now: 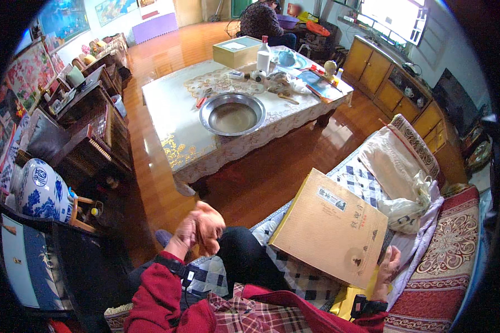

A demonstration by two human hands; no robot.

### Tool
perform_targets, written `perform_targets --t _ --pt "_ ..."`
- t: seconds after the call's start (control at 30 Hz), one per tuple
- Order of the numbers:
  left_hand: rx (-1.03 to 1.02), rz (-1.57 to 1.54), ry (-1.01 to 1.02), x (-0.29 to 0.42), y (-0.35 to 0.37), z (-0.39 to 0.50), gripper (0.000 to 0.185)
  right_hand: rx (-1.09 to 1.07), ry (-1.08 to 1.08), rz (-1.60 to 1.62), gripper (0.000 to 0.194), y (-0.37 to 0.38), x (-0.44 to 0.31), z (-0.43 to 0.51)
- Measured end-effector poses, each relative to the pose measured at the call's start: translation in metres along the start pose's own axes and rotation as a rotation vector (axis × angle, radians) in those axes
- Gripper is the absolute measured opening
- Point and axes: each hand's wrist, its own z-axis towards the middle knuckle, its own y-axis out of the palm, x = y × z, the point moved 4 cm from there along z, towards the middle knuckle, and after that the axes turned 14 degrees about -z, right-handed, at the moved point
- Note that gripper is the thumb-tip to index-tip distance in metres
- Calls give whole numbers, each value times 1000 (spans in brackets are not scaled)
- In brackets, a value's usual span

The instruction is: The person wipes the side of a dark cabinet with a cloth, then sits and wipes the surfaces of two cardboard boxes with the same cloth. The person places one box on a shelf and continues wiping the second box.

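A flat tan cardboard gift box (pixel 329 229) with printed writing lies tilted on the checked seat cover, to the right of my legs. My right hand (pixel 388 266) is beside the box's right edge, fingers loosely bent and nothing visible in them. Shiny yellow fabric (pixel 352 297) shows under the box's near corner, close to my right wrist. My left hand (pixel 202 229) is raised over my left knee, blurred, with its fingers curled inward. Whether anything is inside that hand is hidden.
A low table (pixel 171 120) with a patterned cloth bears a steel basin (pixel 232 114), a wooden box (pixel 235 52) and a white bottle (pixel 263 58). A plastic bag (pixel 406 208) lies right of the gift box. A person (pixel 260 21) sits beyond the table. A blue-and-white porcelain stool (pixel 43 191) stands left.
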Motion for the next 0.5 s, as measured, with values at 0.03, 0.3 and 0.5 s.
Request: perform_targets --t 0.03,0.3,0.5 --pt "114 -104 114 12 -16 -3 24 -23 -15 68 34 3 -31 -8" --pt "180 502 916 183 -20 61 27 -416 -343 128 19 66 -252 -84" --pt "284 1588 1534 228 36 127 49 -518 -304 129 12 88 -295 -97"
